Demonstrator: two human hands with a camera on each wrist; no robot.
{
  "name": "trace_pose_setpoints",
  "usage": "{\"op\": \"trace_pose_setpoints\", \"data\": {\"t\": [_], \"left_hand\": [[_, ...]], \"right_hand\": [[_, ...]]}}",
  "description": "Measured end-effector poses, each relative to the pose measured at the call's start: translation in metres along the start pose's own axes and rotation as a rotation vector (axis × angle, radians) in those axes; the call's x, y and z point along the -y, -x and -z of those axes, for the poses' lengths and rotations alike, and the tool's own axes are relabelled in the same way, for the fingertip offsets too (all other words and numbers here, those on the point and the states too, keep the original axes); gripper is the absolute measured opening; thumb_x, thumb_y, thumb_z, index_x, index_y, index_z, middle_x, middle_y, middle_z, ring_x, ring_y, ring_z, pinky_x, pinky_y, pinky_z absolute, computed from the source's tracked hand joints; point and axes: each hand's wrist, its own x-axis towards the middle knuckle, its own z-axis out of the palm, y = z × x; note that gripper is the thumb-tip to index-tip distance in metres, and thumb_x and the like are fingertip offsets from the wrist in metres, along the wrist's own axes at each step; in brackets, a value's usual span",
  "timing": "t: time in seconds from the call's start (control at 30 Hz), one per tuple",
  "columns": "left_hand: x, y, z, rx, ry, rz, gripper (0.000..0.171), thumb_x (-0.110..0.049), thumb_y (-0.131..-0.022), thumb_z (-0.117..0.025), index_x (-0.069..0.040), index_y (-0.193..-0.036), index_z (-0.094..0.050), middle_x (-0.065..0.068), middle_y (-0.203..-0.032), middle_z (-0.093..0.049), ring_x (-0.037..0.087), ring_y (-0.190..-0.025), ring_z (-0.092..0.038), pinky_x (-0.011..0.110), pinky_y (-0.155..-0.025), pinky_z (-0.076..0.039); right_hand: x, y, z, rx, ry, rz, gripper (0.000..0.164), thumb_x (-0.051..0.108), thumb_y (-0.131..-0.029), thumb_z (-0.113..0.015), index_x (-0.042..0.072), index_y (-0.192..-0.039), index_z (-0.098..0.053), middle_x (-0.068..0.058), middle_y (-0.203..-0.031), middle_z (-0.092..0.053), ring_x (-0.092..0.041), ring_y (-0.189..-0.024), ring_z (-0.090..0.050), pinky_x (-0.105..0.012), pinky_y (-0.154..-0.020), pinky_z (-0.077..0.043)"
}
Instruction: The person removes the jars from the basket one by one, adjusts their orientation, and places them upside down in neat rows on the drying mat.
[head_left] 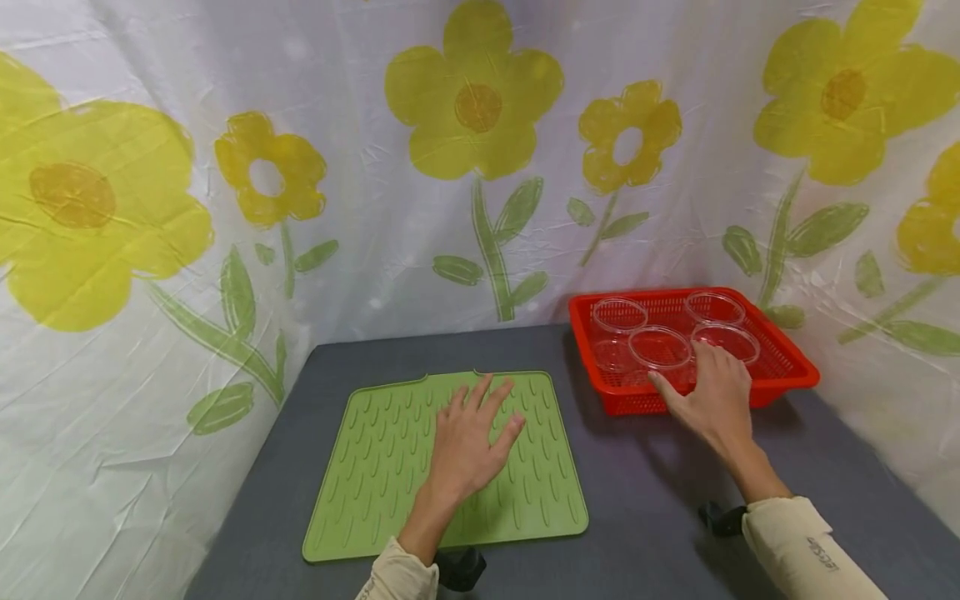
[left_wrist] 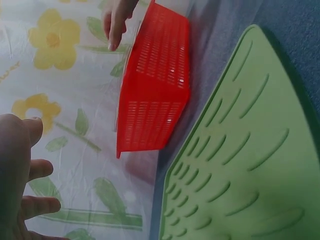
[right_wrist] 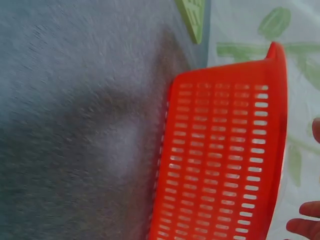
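My left hand [head_left: 467,446] hovers over the green ribbed mat [head_left: 375,467], its fingers spread and holding nothing. In the left wrist view the fingers [left_wrist: 40,206] show apart from one another. Over the near edge of the red plastic basket [head_left: 622,404] is my right hand [head_left: 716,396], thumb and fingers apart. Several clear round containers with thin rims stand inside the basket. The front right clear container [head_left: 738,342] is nearest my right fingertips; whether they touch its rim I cannot tell. The right wrist view catches only a few fingers [right_wrist: 305,227] beside the basket's slotted wall.
The basket stands at the back right of the dark grey table [head_left: 622,500], to the right of the mat. A white curtain [head_left: 360,250] printed with yellow flowers hangs behind the table and along its sides.
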Motion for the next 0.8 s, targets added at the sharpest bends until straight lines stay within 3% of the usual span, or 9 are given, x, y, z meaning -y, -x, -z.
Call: {"op": "trace_pose_setpoints", "data": {"t": [0.37, 0.8], "left_hand": [[-0.004, 0.008, -0.010, 0.032, 0.025, 0.011, 0.056, -0.058, -0.105, -0.042, -0.033, -0.155, -0.044, 0.006, -0.163, -0.039, 0.046, -0.147, -0.037, 0.071, -0.108, -0.036], [-0.006, 0.009, -0.014, 0.043, 0.041, 0.006, 0.056, -0.057, -0.105, -0.042, -0.031, -0.154, -0.046, 0.007, -0.162, -0.041, 0.046, -0.147, -0.037, 0.071, -0.107, -0.037]], "right_hand": [[0.000, -0.025, -0.009, 0.173, 0.096, -0.084, 0.094, 0.052, -0.087, -0.070, -0.013, -0.146, -0.039, -0.038, -0.150, -0.037, -0.056, -0.136, -0.029, -0.076, -0.112, -0.016], [-0.018, -0.048, -0.015, 0.346, 0.154, -0.104, 0.114, 0.073, -0.086, -0.058, -0.014, -0.153, -0.027, -0.039, -0.156, -0.025, -0.060, -0.141, -0.016, -0.081, -0.112, -0.005]]}}
